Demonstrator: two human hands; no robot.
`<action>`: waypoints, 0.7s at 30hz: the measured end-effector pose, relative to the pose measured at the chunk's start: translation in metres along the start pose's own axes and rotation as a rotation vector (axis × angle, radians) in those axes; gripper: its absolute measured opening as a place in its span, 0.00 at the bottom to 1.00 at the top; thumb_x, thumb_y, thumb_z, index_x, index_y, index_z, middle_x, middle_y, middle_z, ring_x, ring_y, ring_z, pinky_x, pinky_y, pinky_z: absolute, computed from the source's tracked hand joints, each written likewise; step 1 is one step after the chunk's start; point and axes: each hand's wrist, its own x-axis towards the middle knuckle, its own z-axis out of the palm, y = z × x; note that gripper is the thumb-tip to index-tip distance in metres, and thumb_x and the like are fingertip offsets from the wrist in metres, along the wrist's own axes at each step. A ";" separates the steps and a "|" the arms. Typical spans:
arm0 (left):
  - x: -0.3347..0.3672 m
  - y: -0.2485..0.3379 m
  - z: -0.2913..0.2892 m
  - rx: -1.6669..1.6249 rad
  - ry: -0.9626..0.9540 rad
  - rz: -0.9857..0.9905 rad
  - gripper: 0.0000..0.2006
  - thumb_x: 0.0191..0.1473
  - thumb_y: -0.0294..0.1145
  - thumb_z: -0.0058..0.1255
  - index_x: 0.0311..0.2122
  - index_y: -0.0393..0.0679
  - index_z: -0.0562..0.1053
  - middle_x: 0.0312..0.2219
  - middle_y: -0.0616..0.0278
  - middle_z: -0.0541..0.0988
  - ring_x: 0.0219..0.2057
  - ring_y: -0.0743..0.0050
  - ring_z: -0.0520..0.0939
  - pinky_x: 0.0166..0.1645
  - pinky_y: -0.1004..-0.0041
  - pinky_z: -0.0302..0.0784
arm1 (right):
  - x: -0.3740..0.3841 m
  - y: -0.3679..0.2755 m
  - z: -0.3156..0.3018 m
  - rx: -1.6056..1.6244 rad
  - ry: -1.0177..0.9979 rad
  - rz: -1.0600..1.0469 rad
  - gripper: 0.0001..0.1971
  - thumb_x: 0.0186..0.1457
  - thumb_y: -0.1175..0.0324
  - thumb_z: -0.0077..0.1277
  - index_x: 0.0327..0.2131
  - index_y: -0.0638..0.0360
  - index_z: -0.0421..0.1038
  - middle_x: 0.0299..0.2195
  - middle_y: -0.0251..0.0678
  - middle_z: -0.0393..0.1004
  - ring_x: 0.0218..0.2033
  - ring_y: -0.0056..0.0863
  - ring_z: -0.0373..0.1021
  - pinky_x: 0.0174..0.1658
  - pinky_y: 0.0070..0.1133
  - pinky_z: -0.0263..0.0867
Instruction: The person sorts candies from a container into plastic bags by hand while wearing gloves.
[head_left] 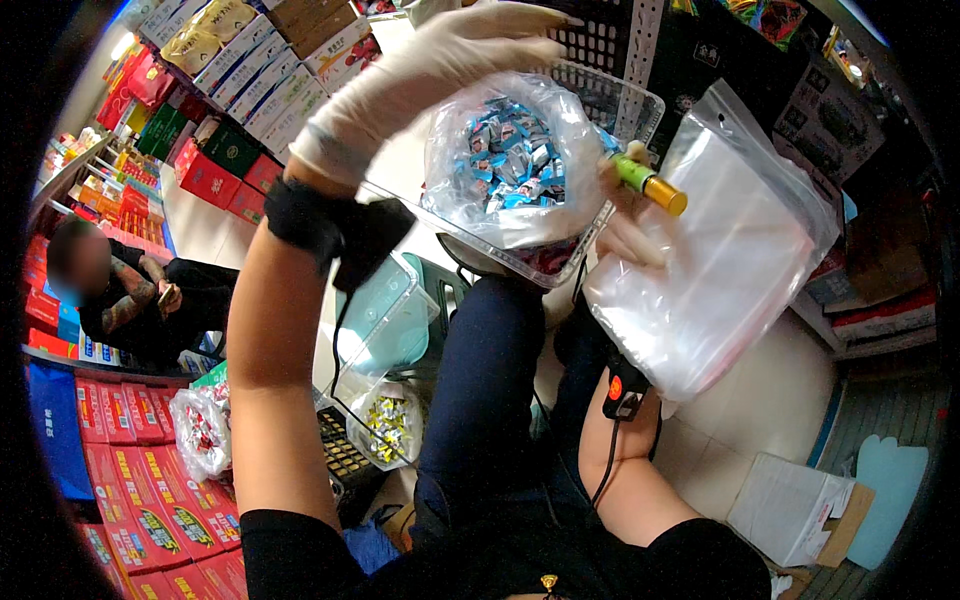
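Note:
My left hand [440,75], in a white glove, is raised over the far side of a clear plastic basket [480,232], its fingers stretched out and holding nothing. In the basket sits an open clear plastic bag [550,222] full of small blue-and-white wrapped sweets [515,155]. My gloved right hand [632,230], blurred, is at the basket's right side. It grips a stack of clear zip bags [730,250] that hangs over my right wrist. A small green-and-gold wrapped stick [650,186] shows at its fingers; part of the hand is hidden.
Left of my legs are a clear bin [385,320] and a bag of yellow-and-white wrapped sweets [388,425]. Red boxes [160,490] cover the lower left. A person [140,290] sits at the left. Stacked cartons [260,80] stand at the back; a white box [790,505] lies lower right.

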 end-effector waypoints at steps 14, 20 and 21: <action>-0.038 -0.047 0.044 0.872 -0.466 0.090 0.54 0.33 0.58 0.65 0.63 0.45 0.52 0.43 0.32 0.70 0.46 0.42 0.75 0.52 0.61 0.70 | 0.024 -0.009 -0.001 0.014 -0.026 -0.025 0.23 0.57 0.68 0.40 0.54 0.67 0.52 0.41 0.44 0.60 0.17 0.18 0.55 0.22 0.15 0.55; -0.027 -0.106 0.061 1.109 -0.384 0.157 0.29 0.41 0.44 0.59 0.49 0.42 0.70 0.31 0.46 0.77 0.34 0.52 0.80 0.38 0.62 0.75 | 0.025 -0.004 0.005 0.027 -0.033 -0.018 0.23 0.57 0.68 0.40 0.54 0.67 0.52 0.42 0.45 0.60 0.17 0.18 0.55 0.23 0.15 0.55; -0.024 -0.100 0.053 0.998 -0.311 0.296 0.21 0.45 0.40 0.55 0.45 0.44 0.73 0.30 0.50 0.78 0.33 0.56 0.81 0.38 0.64 0.76 | 0.025 -0.005 0.003 0.021 -0.027 -0.020 0.23 0.57 0.68 0.40 0.54 0.67 0.52 0.42 0.45 0.60 0.17 0.18 0.55 0.23 0.15 0.55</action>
